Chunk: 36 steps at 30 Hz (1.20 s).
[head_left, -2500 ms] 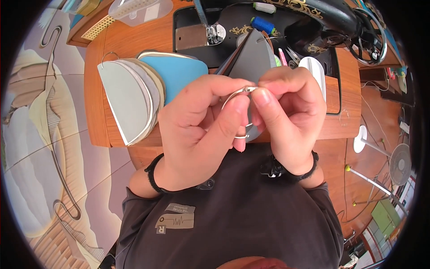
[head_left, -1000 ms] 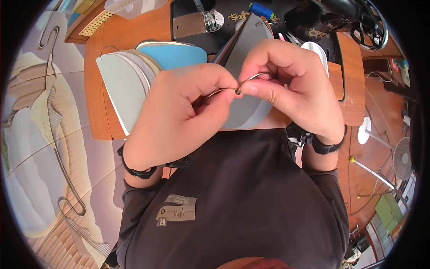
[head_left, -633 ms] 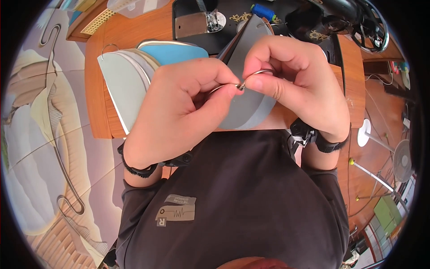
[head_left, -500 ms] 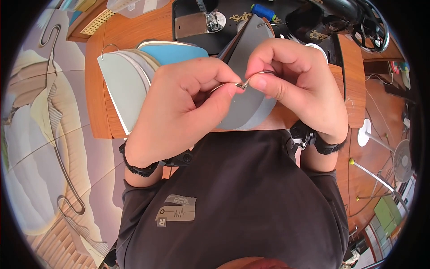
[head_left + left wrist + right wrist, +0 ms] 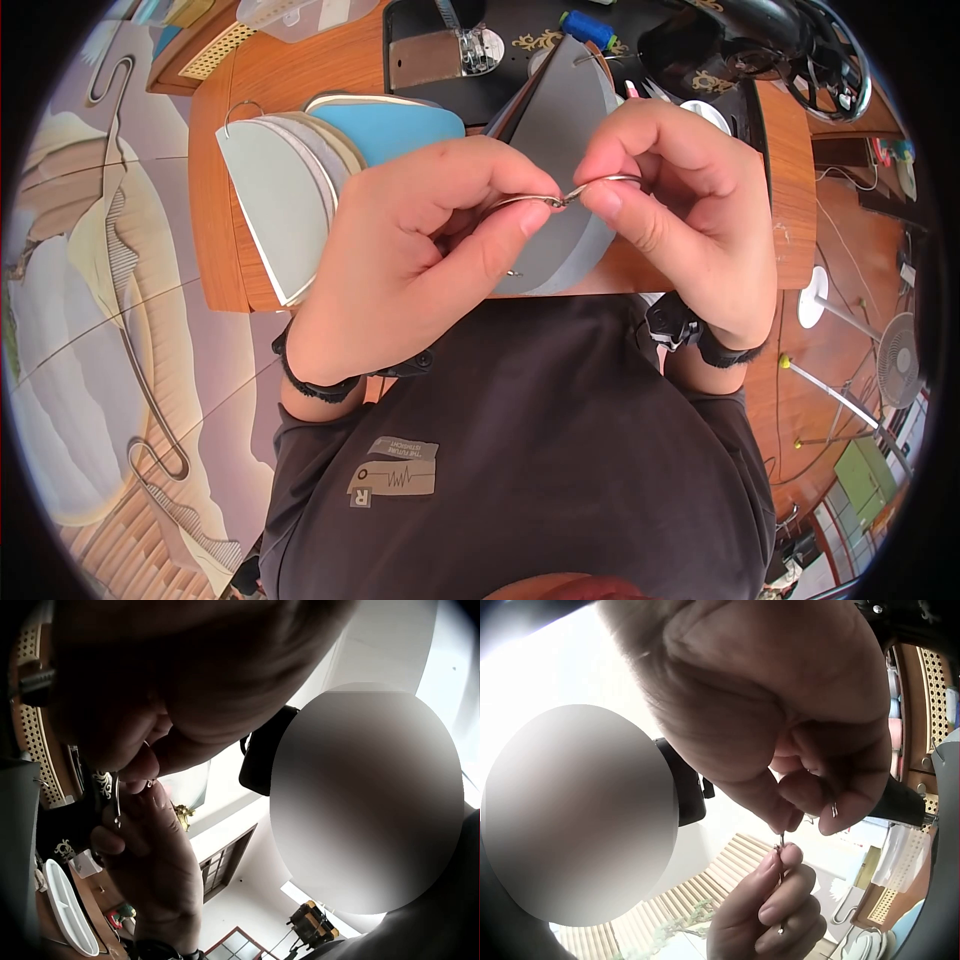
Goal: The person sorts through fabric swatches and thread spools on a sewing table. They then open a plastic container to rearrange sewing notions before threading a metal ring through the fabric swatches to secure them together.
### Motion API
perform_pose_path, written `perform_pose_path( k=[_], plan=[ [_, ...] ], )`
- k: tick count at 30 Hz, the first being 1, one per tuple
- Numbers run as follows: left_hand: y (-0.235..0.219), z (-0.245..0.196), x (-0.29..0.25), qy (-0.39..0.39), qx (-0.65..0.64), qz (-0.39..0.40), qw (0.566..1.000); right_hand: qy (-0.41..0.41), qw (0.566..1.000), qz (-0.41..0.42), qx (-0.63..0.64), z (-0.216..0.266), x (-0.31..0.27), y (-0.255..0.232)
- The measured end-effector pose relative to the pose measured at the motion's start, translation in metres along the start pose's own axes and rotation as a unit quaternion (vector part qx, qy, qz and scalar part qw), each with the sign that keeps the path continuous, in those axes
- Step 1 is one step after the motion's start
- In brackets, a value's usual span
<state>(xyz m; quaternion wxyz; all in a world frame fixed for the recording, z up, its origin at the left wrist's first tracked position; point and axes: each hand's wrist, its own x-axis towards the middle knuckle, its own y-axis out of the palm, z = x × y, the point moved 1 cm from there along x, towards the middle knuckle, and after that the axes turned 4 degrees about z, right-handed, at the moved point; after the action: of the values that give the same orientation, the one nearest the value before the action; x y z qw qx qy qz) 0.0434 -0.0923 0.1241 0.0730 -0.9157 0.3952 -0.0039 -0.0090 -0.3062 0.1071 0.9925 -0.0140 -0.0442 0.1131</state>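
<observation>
In the head view my left hand point(image 5: 430, 240) pinches one half of a thin metal hinged ring point(image 5: 625, 180) between thumb and forefinger. The other half is pinched by my right hand point(image 5: 690, 215), and its arc runs behind the fingers. The ring's small joint shows between both sets of fingertips, with the halves bent away from each other. Small metal tips point(image 5: 834, 810) stick out by the curled fingers in the right wrist view. Below the hands lies a stack of grey rounded sheets point(image 5: 555, 140) on a ring.
Left on the wooden table point(image 5: 230, 255) lie pale half-round sheets point(image 5: 268, 200) on a ring and blue sheets point(image 5: 395, 135). Behind stands a black sewing machine point(image 5: 735, 55) with a blue thread spool point(image 5: 588, 30). A white dish point(image 5: 708, 115) is at the right.
Earlier the ring hung curved below both close-set hands; now its halves are bent apart, the hands spread wider. Over the last half second both hands have shifted slightly right.
</observation>
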Motion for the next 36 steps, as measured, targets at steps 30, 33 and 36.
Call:
perform_pose_path(
  k=[30, 33, 36],
  plan=[
    [0.001, 0.016, 0.013, 0.336, 0.213, -0.071, 0.915, -0.104, 0.992, -0.057, 0.039, -0.003, -0.007, 0.010],
    [-0.003, 0.017, 0.014, 0.353, 0.235, -0.069, 0.903, -0.123, 0.990, -0.052, 0.036, -0.006, -0.006, 0.009],
    [-0.004, 0.019, 0.015, 0.362, 0.248, -0.072, 0.895, -0.136, 0.989, -0.047, 0.034, -0.006, -0.005, 0.009]
  ],
)
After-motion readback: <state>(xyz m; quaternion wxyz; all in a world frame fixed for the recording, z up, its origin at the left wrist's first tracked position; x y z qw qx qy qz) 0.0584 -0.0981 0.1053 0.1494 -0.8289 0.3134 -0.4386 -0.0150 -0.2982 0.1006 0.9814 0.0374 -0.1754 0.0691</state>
